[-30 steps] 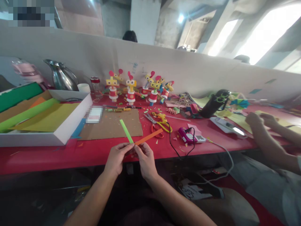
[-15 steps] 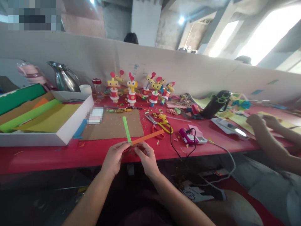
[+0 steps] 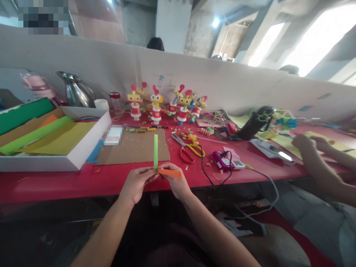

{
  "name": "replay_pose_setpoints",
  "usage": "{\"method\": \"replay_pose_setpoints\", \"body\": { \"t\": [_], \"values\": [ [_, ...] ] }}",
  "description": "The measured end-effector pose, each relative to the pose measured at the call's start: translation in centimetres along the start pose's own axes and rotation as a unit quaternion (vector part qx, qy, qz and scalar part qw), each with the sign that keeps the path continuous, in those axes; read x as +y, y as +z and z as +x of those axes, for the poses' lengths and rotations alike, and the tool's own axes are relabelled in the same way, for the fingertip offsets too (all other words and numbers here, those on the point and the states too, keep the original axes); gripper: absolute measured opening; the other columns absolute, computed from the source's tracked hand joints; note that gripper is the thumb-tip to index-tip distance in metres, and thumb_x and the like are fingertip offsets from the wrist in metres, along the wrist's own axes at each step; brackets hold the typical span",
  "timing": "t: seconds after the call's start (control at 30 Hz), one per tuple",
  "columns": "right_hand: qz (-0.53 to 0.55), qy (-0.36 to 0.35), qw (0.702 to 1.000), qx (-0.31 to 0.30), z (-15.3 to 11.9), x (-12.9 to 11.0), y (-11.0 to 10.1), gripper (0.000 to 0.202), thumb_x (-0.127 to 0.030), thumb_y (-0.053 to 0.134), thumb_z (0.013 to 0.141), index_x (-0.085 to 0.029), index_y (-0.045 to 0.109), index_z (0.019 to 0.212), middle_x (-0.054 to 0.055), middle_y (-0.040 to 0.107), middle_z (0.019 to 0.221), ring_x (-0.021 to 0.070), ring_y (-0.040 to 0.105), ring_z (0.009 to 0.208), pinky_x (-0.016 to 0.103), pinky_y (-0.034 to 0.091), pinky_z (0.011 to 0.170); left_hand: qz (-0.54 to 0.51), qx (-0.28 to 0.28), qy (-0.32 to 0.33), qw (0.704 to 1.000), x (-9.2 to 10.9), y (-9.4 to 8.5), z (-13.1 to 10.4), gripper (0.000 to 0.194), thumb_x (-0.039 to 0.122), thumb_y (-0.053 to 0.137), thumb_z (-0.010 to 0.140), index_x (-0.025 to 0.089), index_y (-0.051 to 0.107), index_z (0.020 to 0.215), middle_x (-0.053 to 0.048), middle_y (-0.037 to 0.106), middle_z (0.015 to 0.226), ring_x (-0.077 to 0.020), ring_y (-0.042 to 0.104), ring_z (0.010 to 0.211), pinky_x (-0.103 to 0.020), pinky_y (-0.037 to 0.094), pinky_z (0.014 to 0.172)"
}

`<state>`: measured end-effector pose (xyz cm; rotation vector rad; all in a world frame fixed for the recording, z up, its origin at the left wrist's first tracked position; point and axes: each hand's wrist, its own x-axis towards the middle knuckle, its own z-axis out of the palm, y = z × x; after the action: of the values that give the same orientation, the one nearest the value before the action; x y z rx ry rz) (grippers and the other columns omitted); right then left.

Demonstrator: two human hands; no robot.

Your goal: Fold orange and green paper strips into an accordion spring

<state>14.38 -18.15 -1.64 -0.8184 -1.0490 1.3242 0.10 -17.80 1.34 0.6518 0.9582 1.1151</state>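
Observation:
A green paper strip (image 3: 155, 151) points away from me, and an orange paper strip (image 3: 170, 172) reaches to the right; the two cross at my fingertips. My left hand (image 3: 141, 181) pinches the strips where they meet. From the right, my right hand (image 3: 175, 180) has its fingers closed at the same joint, behind the orange strip. Its fingertips are partly hidden by that strip. Beyond the hands lies a cardboard sheet (image 3: 133, 150), with folded paper springs (image 3: 141, 130) on its far edge.
Scissors (image 3: 186, 148) lie right of the cardboard, near a purple device (image 3: 222, 160) with cables. Several paper-cup figures (image 3: 156, 107) stand at the back. A white box (image 3: 89, 142) of coloured paper is at left. Another person's hands (image 3: 304, 144) work at right, near a black bottle (image 3: 256, 122).
The green strip has swung upright. The orange strip now tilts slightly down and looks shorter, uncovering the scissors' red handle. My right hand has shifted closer to the joint.

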Motion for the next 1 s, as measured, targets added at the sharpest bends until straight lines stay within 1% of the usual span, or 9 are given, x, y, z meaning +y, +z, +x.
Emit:
{"method": "replay_pose_setpoints", "body": {
  "t": [0.23,0.37,0.6,0.87,1.0],
  "values": [
    [-0.017,-0.015,1.000,-0.014,0.2,0.3,-0.2,0.015,-0.033,0.072,0.076,-0.020,0.068,0.083,-0.001,0.064,0.068,0.0114,0.057,0.062,0.024,0.046,0.062,0.026,0.001,0.014,1.000,0.2,0.4,-0.3,0.032,0.027,0.087,0.047,0.010,0.076,0.072,-0.010,0.074,0.071,-0.0192,0.068,0.070,-0.033,0.054,0.080],
    [-0.021,-0.024,0.999,-0.023,0.0,0.0,-0.1,0.016,-0.033,0.071,0.078,-0.019,0.066,0.083,-0.002,0.062,0.066,0.0110,0.056,0.061,0.024,0.046,0.062,0.041,-0.021,0.025,0.999,0.3,0.4,-0.6,0.034,0.028,0.085,0.050,0.010,0.077,0.077,-0.011,0.074,0.072,-0.0208,0.068,0.070,-0.035,0.053,0.081],
    [-0.039,-0.044,0.998,-0.012,0.0,0.0,0.1,0.015,-0.034,0.068,0.081,-0.019,0.064,0.083,-0.001,0.061,0.071,0.0109,0.055,0.064,0.024,0.046,0.064,0.039,-0.037,0.060,0.997,-0.5,-0.1,-0.3,0.031,0.022,0.083,0.052,0.011,0.077,0.080,-0.010,0.075,0.077,-0.0216,0.070,0.074,-0.036,0.054,0.083],
    [-0.054,-0.072,0.996,0.010,0.0,0.2,0.8,0.013,-0.033,0.064,0.084,-0.020,0.062,0.087,-0.002,0.058,0.074,0.0100,0.055,0.065,0.023,0.045,0.064,-0.012,0.010,0.056,0.998,-0.8,0.2,0.0,0.024,0.020,0.084,0.053,0.012,0.075,0.074,-0.009,0.075,0.079,-0.0231,0.070,0.079,-0.038,0.056,0.085],
    [-0.085,-0.075,0.993,0.041,0.1,0.1,1.4,0.015,-0.034,0.062,0.084,-0.020,0.061,0.086,-0.002,0.058,0.072,0.0108,0.055,0.064,0.024,0.046,0.063,-0.035,0.029,0.067,0.997,-0.7,0.4,0.1,0.026,0.019,0.084,0.053,0.012,0.075,0.076,-0.009,0.075,0.079,-0.0253,0.071,0.082,-0.040,0.057,0.083]
  ]
}}
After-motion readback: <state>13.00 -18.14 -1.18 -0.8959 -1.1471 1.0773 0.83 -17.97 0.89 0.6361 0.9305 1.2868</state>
